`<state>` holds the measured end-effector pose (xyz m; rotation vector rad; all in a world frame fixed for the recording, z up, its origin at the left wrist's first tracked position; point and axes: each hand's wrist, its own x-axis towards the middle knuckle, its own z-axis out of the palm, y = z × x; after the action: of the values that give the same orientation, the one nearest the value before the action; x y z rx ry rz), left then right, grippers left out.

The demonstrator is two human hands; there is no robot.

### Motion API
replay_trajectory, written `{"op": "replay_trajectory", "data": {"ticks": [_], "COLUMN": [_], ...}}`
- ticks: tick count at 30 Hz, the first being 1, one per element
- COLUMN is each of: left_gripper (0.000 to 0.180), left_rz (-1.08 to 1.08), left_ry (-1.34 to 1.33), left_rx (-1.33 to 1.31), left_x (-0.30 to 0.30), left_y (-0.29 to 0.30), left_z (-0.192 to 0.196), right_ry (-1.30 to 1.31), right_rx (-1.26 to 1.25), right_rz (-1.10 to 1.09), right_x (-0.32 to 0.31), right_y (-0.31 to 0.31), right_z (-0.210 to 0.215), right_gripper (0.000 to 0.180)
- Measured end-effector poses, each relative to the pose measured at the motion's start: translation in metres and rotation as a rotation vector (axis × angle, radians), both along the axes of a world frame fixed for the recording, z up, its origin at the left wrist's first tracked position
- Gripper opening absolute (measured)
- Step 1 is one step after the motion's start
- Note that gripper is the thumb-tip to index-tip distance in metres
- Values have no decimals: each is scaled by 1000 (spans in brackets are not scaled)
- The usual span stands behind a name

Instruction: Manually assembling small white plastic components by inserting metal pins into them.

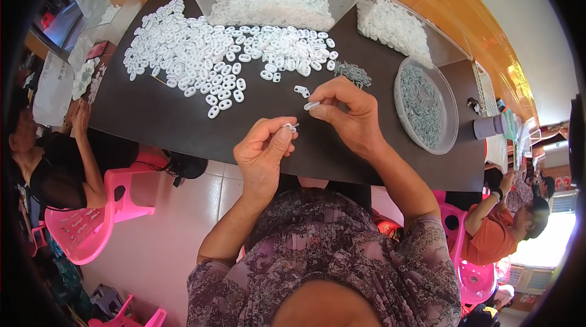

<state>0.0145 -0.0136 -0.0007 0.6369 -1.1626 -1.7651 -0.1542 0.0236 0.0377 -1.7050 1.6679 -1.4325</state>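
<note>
Over the near part of the dark table, my left hand (pixel 262 151) pinches a small white plastic piece (pixel 289 127) between thumb and forefinger, and a grey screw-like tip sticks out of it. Slightly higher and to the right, my right hand (pixel 351 110) grips a white oval plastic piece (pixel 311 106) by its end. The two pieces are apart. Just beyond my right fingertips lies another white piece (pixel 301 90) on the table. A small heap of grey screws (pixel 354 74) rests behind my right hand. Farther back, many white two-holed oval pieces (pixel 183 52) are spread out.
A see-through bin (pixel 268 6) full of white pieces stands at the back, with a second bin (pixel 394 25) to its right. On the right sits a round tub (pixel 450 120) of grey screws, beside a grey cup (pixel 490 126). Other people sit on pink chairs at both sides.
</note>
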Motion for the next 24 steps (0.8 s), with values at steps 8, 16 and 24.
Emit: {"op": "replay_trajectory", "data": {"ticks": [8, 16, 24], "left_gripper": [16, 16, 17], "left_rz": [-4, -54, -47], "left_ry": [6, 4, 51], "left_rx": [-17, 52, 102], "left_x": [-7, -11, -11], "left_y": [6, 12, 13], "left_z": [13, 13, 10], "right_ry": [-100, -441, -642], "right_rx": [48, 122, 174], "right_rz": [25, 7, -47], "right_x": [6, 17, 23], "right_y": [23, 28, 31], "right_z": [-2, -6, -4], "right_gripper": [16, 12, 12]}}
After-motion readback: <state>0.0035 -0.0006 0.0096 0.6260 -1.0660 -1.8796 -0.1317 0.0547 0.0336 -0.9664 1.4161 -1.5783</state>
